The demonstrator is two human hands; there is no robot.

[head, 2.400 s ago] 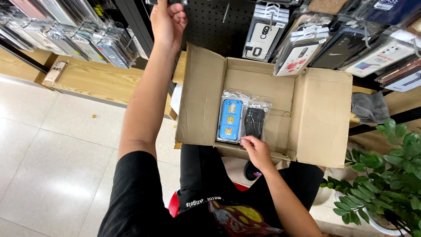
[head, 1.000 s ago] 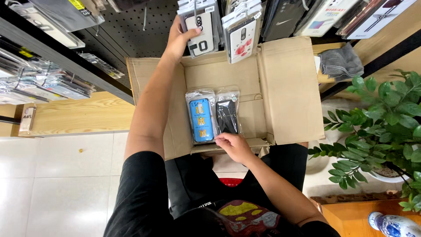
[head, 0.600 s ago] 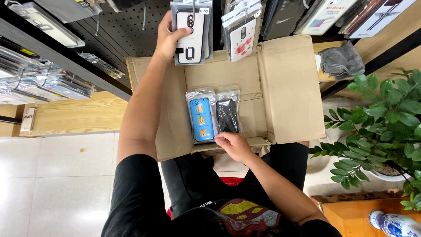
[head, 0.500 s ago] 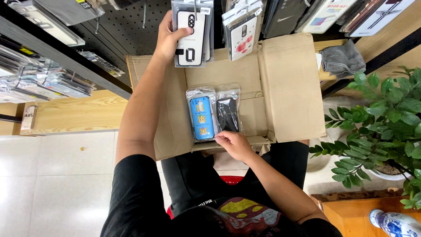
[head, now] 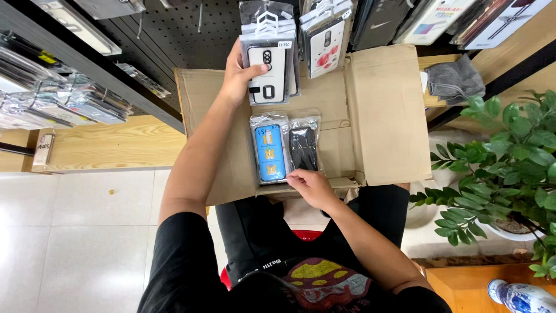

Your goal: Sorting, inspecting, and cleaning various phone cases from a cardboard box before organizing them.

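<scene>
Gripping a white packaged phone case [head: 267,72] at the black pegboard [head: 174,40], the left hand [head: 238,74] reaches up; the right hand [head: 310,186] pinches bagged cases [head: 284,146] inside the cardboard box [head: 382,116] above white floor tiles [head: 69,243], beside a potted plant [head: 504,168].

White phone case in clear hang-pack [head: 267,72]: black camera cut-out and black mark on back, white hanger tab on top; upright, held against pegboard above box.

Blue phone case in clear bag [head: 270,148]: yellow figures on back; flat in open cardboard box [head: 382,116], long side running away from viewer.

Black phone case in clear bag [head: 304,146]: flat, just beside blue one, on its right.
</scene>
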